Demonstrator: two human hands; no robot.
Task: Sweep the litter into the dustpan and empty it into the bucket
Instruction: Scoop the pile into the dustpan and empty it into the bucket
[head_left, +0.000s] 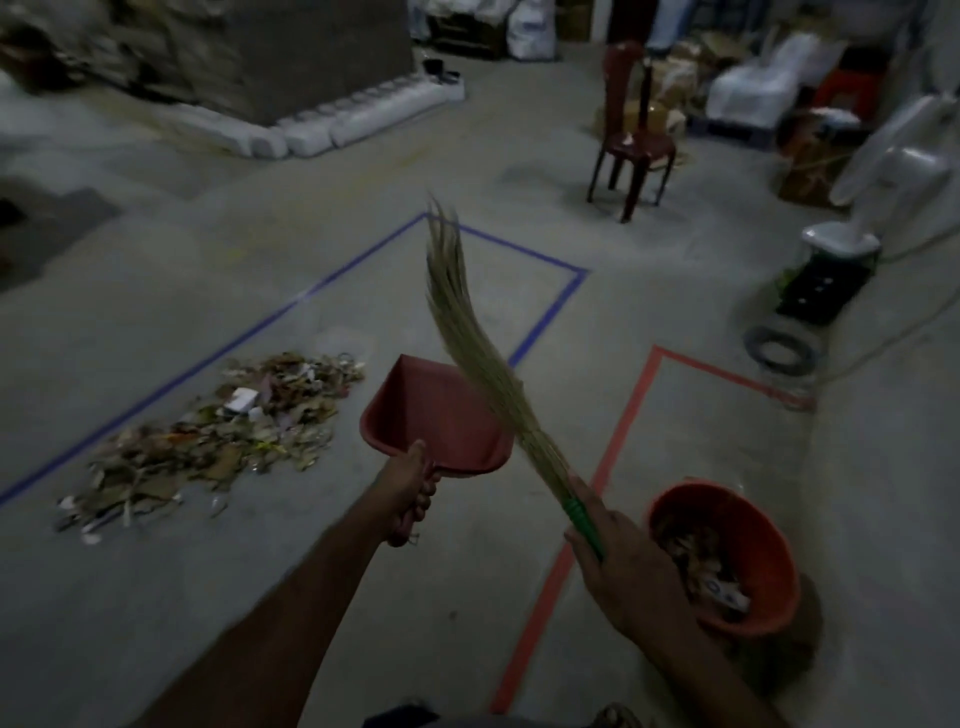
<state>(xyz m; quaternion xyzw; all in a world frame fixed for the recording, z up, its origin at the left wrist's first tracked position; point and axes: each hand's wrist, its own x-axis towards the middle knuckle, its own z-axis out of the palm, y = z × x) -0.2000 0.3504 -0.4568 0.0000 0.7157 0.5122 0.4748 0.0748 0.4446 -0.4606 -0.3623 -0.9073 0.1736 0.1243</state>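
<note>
Head view: your left hand (413, 488) has its fingers wrapped round the handle of the red dustpan (436, 415), held off the floor with its pan looking empty. Your right hand (618, 551) grips the broom (483, 364) at its green collar, bristles pointing up and away. Litter (208, 441) lies heaped inside the blue tape outline (311, 296), left of the dustpan. The orange bucket (748, 551) sits just right of your right hand, part-filled with scraps, inside the red tape outline (631, 410).
</note>
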